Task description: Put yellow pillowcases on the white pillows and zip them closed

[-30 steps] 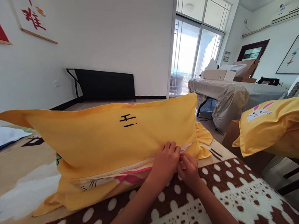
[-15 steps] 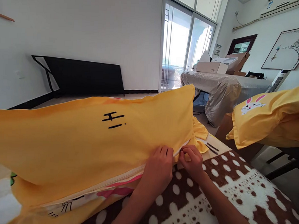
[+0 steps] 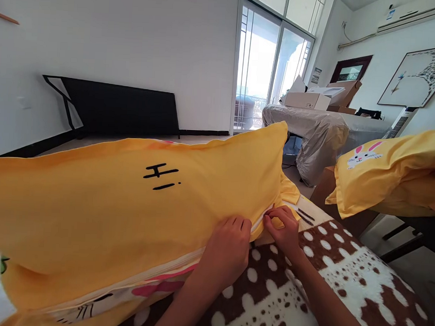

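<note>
A big yellow pillow [image 3: 128,202] with "Hi" printed on it lies across a brown blanket with white dots [image 3: 327,285]. Its zippered edge faces me, and white zipper tape runs along it. My left hand [image 3: 227,251] presses flat on the yellow cover beside the zipper. Just to the right, my right hand [image 3: 283,229] pinches the zipper end near the pillow's right corner. Cartoon print shows under the open seam at the lower left.
A second yellow pillow with a bunny print [image 3: 392,172] rests on furniture at the right. Behind it stands a table under a grey cover [image 3: 321,129] with cardboard boxes on top. A black panel [image 3: 114,109] leans on the white wall, beside glass doors [image 3: 269,68].
The view has swung left and closer to the pillow. My right hand has slid a little right along the zipper, away from my left hand, which stays pressed on the cover.
</note>
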`<action>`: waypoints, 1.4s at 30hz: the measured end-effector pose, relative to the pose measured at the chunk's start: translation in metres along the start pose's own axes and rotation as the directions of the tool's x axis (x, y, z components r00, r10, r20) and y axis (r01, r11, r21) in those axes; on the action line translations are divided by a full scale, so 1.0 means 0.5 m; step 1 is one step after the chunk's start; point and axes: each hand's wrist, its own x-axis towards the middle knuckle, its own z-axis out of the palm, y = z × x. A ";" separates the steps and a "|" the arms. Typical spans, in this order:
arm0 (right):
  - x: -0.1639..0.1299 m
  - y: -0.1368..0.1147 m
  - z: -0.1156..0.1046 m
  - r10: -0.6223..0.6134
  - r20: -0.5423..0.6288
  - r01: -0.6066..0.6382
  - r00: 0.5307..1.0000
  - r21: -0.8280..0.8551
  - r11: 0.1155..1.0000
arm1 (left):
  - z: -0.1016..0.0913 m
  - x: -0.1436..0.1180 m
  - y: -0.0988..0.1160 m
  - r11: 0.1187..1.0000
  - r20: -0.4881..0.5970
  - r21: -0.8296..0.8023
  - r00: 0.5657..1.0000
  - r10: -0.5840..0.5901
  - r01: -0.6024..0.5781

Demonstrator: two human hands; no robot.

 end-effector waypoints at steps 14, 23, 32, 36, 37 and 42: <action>-0.026 0.068 0.001 0.115 0.035 -0.109 0.993 -0.130 0.985 | -0.005 -0.001 0.003 1.000 0.017 0.003 1.000 0.003 -0.003; -0.021 0.070 0.007 0.083 -0.073 -0.099 0.994 -0.250 0.963 | -0.006 -0.008 0.024 0.998 0.045 0.027 0.997 0.056 -0.057; -0.013 0.072 0.005 0.170 0.052 -0.126 0.984 -0.471 0.873 | -0.003 -0.015 0.030 0.996 0.066 0.035 0.994 0.081 -0.084; -0.003 0.067 -0.001 0.213 0.085 -0.134 0.973 -0.543 0.829 | -0.002 -0.015 0.031 0.996 0.071 0.039 0.994 0.080 -0.083; -0.001 0.066 -0.004 0.221 0.089 -0.134 0.971 -0.563 0.815 | -0.001 -0.015 0.031 0.996 0.071 0.039 0.994 0.078 -0.081; 0.013 0.065 -0.019 0.281 0.101 -0.162 0.954 -0.616 0.771 | 0.002 -0.014 0.034 0.996 0.079 0.034 0.993 0.085 -0.088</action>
